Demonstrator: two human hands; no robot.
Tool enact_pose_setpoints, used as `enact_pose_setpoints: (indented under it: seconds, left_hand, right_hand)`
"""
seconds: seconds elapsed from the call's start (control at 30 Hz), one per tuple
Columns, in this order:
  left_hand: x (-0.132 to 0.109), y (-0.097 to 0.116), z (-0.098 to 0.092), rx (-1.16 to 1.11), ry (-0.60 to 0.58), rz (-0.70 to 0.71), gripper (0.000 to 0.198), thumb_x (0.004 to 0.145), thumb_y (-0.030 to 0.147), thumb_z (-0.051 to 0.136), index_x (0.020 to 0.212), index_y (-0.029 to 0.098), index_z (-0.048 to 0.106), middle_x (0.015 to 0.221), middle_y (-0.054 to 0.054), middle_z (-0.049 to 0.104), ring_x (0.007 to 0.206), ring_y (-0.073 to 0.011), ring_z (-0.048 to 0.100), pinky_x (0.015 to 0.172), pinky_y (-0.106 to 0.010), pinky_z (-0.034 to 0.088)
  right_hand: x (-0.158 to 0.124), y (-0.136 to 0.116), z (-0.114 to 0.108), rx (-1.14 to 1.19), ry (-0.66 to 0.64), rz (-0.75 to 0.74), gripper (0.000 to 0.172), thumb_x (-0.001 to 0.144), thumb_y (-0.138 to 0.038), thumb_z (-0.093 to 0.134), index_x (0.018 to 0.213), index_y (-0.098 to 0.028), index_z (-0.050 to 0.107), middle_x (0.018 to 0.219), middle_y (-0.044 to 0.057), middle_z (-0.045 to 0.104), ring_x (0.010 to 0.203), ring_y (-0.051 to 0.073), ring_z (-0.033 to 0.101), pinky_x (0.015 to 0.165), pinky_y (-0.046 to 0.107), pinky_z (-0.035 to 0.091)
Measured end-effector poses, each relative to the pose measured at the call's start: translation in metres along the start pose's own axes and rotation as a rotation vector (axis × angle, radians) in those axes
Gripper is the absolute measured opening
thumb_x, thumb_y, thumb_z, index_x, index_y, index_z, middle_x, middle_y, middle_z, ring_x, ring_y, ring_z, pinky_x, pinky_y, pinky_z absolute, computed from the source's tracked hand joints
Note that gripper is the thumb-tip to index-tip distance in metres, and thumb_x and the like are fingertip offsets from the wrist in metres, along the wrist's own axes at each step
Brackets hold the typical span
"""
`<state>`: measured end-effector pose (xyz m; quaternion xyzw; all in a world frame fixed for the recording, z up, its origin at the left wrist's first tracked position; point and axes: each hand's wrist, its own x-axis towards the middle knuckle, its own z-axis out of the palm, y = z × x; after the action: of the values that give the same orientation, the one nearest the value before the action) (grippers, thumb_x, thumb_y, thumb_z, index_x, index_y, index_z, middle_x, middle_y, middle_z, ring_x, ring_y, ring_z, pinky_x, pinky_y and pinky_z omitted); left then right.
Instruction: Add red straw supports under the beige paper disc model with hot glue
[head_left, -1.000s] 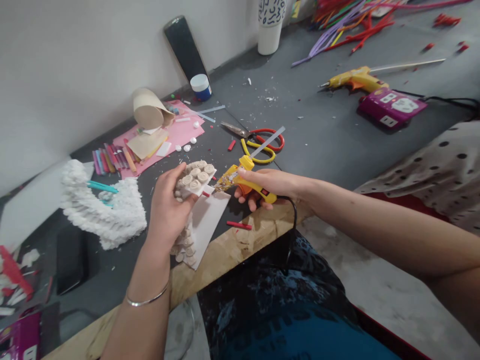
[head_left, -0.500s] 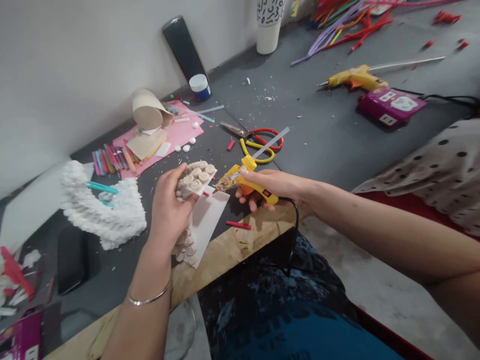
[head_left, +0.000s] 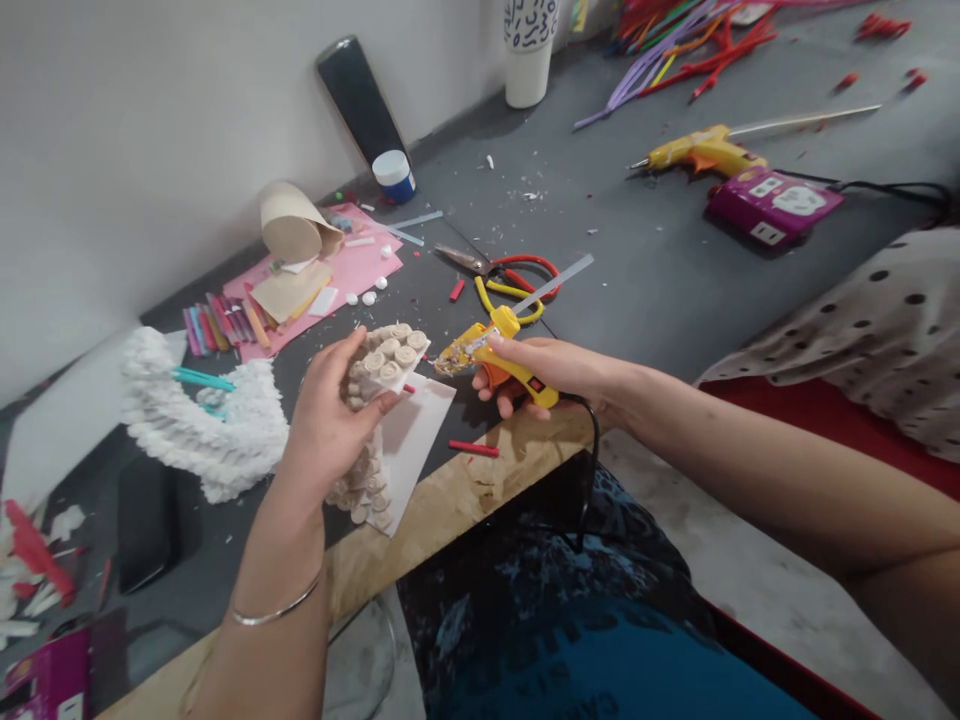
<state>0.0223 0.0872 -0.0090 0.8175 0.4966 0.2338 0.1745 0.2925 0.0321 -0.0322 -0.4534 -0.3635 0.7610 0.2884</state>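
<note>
My left hand (head_left: 326, 420) grips a white card piece covered with small beige paper rolls (head_left: 390, 362), holding it upright above the table edge. My right hand (head_left: 544, 372) is wrapped round a yellow glue gun (head_left: 491, 350) with an orange trigger. Its nozzle points left, almost touching the rolls at the top of the piece. A clear glue stick pokes out of the gun's back. The gun's black cord drops over the wooden table edge (head_left: 480, 480).
Red and yellow scissors (head_left: 510, 280) lie behind the gun. A fluffy white shape (head_left: 202, 420) is at left, pink paper with beige rolls (head_left: 315, 265) beyond it. A second glue gun (head_left: 701, 150) and purple power strip (head_left: 772, 195) sit far right. Another person's dotted sleeve (head_left: 862, 330) is at right.
The view has drifted slightly. My left hand has tilted the piece a little, thumb lifting; the glue gun stays at the rolls.
</note>
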Motion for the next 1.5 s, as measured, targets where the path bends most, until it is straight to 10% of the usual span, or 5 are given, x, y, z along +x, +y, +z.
enact_pose_setpoints:
  seconds: [0.33, 1.5]
  left_hand:
    - [0.001, -0.022, -0.011, -0.206, -0.033, -0.086, 0.049, 0.095, 0.051, 0.054, 0.141, 0.033, 0.054, 0.143, -0.008, 0.058, 0.132, -0.0256, 0.055, 0.114, -0.047, 0.043]
    - [0.004, -0.001, -0.011, -0.047, -0.052, 0.169, 0.030, 0.098, 0.040, 0.052, 0.123, 0.030, 0.067, 0.141, -0.004, 0.060, 0.132, -0.0201, 0.053, 0.116, -0.039, 0.037]
  right_hand:
    - [0.002, 0.005, -0.001, 0.052, -0.004, -0.034, 0.051, 0.100, -0.057, 0.041, 0.088, -0.014, 0.067, 0.091, 0.007, 0.070, 0.062, 0.008, 0.063, 0.035, 0.014, 0.042]
    - [-0.008, -0.003, 0.003, 0.036, 0.041, 0.030, 0.052, 0.101, -0.057, 0.039, 0.090, -0.013, 0.065, 0.065, 0.003, 0.066, 0.040, 0.004, 0.053, 0.032, 0.011, 0.039]
